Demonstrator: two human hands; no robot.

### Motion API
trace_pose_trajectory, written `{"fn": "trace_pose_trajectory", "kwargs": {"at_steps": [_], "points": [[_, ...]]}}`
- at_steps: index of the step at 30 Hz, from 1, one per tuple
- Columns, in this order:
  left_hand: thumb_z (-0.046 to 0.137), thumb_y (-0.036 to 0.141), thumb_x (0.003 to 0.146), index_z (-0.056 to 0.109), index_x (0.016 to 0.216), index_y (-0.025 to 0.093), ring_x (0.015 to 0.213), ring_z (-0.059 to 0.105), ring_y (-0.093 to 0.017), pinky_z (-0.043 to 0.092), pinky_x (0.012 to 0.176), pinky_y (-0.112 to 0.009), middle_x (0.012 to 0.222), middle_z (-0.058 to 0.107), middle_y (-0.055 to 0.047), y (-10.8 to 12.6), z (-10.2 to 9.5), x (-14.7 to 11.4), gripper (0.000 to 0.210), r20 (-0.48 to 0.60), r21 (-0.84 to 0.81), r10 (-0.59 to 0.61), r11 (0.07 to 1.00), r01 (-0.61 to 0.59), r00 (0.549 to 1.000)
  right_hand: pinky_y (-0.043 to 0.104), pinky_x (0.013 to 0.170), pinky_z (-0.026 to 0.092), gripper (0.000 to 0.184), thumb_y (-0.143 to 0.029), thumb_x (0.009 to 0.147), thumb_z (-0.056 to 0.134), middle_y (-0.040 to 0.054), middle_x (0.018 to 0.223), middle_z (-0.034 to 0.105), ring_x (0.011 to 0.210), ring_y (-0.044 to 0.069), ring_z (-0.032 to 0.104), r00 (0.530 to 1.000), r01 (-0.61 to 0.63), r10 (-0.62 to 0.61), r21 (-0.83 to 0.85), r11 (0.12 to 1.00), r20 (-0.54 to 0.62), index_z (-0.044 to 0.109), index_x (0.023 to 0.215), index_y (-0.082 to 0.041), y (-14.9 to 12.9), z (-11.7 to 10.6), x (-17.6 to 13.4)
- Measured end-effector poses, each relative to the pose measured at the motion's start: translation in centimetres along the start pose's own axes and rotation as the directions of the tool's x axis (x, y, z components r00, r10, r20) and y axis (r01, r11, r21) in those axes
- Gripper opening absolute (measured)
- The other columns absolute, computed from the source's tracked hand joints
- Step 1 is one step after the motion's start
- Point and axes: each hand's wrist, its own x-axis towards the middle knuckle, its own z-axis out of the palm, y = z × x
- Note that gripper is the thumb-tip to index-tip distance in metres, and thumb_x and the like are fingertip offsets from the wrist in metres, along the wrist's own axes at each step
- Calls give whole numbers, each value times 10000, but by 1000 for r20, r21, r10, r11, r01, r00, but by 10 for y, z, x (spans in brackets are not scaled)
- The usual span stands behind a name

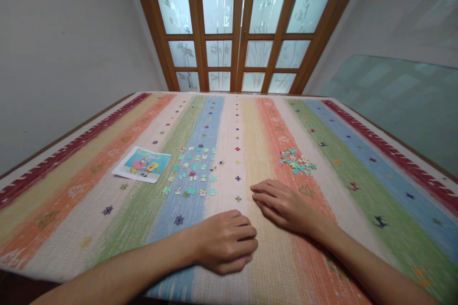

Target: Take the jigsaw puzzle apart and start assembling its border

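My left hand (pixel 227 241) rests on the striped tablecloth (pixel 322 228) near the front edge, fingers curled loosely, holding nothing that I can see. Just beyond it, my right hand (pixel 281 204) lies flat on the cloth with fingers pointing left and nothing in it. Several small puzzle pieces (pixel 195 169) are spread out singly on the blue stripe ahead of my left hand. A heap of puzzle pieces (pixel 296 161) sits on the orange stripe beyond my right hand. A cartoon picture card (pixel 142 164) lies to the left of the spread pieces.
The table fills most of the view, covered by the colourful striped cloth. Behind it stands a wooden door with frosted glass panes (pixel 246 33). White walls close in on both sides, and a glass sheet (pixel 400 95) leans at the right.
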Motion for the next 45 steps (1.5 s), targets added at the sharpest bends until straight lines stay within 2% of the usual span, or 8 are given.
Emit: {"fn": "trace_pose_trajectory", "kwargs": {"at_steps": [5,11,17,22,29,34,38,45], "points": [[520,201,947,603,897,178,777,559,-206,464,694,-381,842,634,-61,-11,-17,-6,100,-18,56,-24,998,25,1000,442,810,597,255,-133,993,488,132,1081,750,966,258,693,1000,-3,3,9,1000,-6,713,1099,-192,-1,-1,1],[565,268,925,626,833,198,733,514,-199,451,680,-362,798,598,-54,-47,-58,-39,131,-106,41,-284,956,290,953,442,803,594,249,-143,1000,475,141,1066,751,953,261,688,1000,8,-8,-17,1000,8,711,1075,-174,0,-2,1],[660,330,886,683,844,189,735,555,-189,435,668,-314,782,589,-29,-73,-81,-70,149,18,-10,-462,887,462,887,441,812,587,228,-136,1001,478,142,1082,747,966,263,680,1000,1,0,-29,1000,19,697,1058,-162,0,-1,0],[644,252,888,682,736,184,678,568,-170,426,657,-300,715,590,-16,-77,-80,-72,171,124,-57,-501,858,510,857,445,827,579,217,-138,1000,489,136,1097,742,987,264,672,999,-11,12,-15,1000,38,692,1070,-166,1,0,-1],[616,206,863,685,749,186,669,566,-158,435,679,-299,711,593,-9,-77,-74,-69,134,137,-104,-519,840,533,844,436,844,564,228,-142,1001,489,130,1119,738,1002,253,659,998,-17,17,-3,1000,55,697,1086,-182,2,1,-2],[619,256,862,704,859,193,716,567,-174,437,713,-311,764,599,-15,-76,-76,-67,106,163,-71,-571,806,587,804,425,864,551,231,-146,1015,473,132,1119,737,999,244,649,998,-19,19,-11,1000,59,700,1056,-163,1,0,-1],[574,244,885,703,813,191,692,557,-170,419,701,-313,732,583,-14,-76,-76,-66,157,209,-99,-547,813,574,810,411,862,543,232,-144,1014,470,133,1119,735,997,240,641,998,-18,18,-8,1000,58,698,1056,-155,1,-1,0],[620,244,821,694,816,196,696,553,-169,421,707,-323,749,602,-10,-81,-69,-71,89,133,-123,-574,799,588,808,425,874,528,243,-155,1020,461,141,1123,729,1011,244,627,998,-20,20,6,1000,67,700,1066,-151,2,0,-1]]}}
